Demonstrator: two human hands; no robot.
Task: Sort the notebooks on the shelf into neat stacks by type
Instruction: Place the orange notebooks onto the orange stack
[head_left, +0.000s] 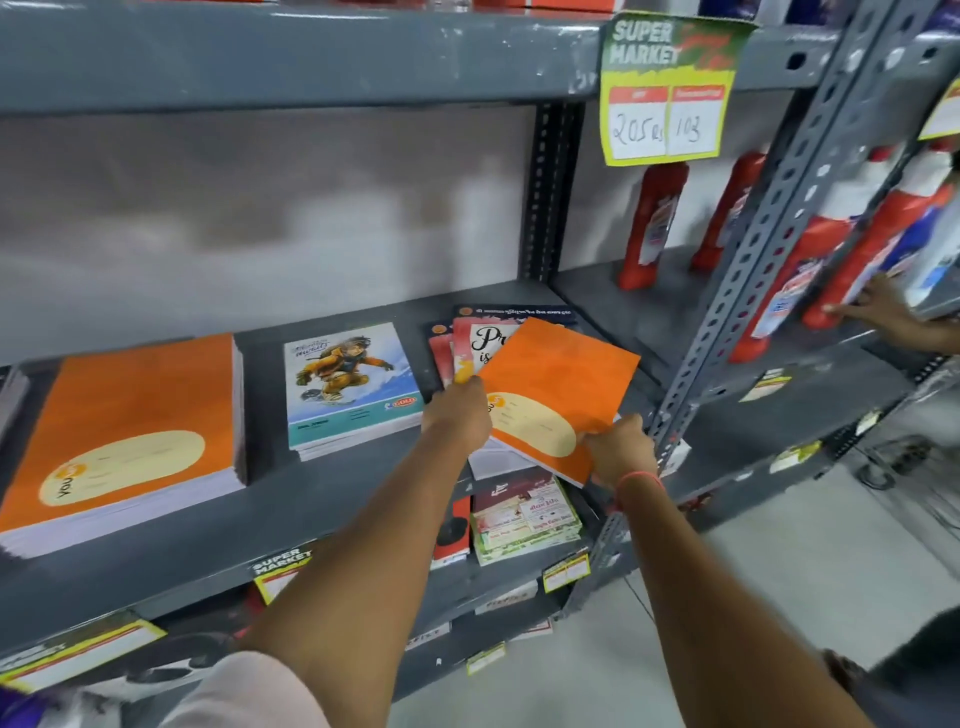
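An orange notebook (558, 384) with a cream oval label is tilted above a mixed pile (485, 338) of red, white and dark notebooks on the right of the grey shelf (311, 499). My left hand (460, 415) grips its left edge and my right hand (618, 449) grips its lower right corner. A tall stack of matching orange notebooks (130, 431) lies at the shelf's left. A short stack with a cartoon snowboarder cover (350, 387) sits in the middle. Below the held notebook lie a maroon and green notebook (524, 514) and a red and black one (452, 530).
A slotted steel upright (737, 291) stands just right of my right hand. Red and white bottles (649, 223) fill the neighbouring shelf, where another person's hand (878, 306) touches one. A yellow price sign (667, 88) hangs from the shelf above.
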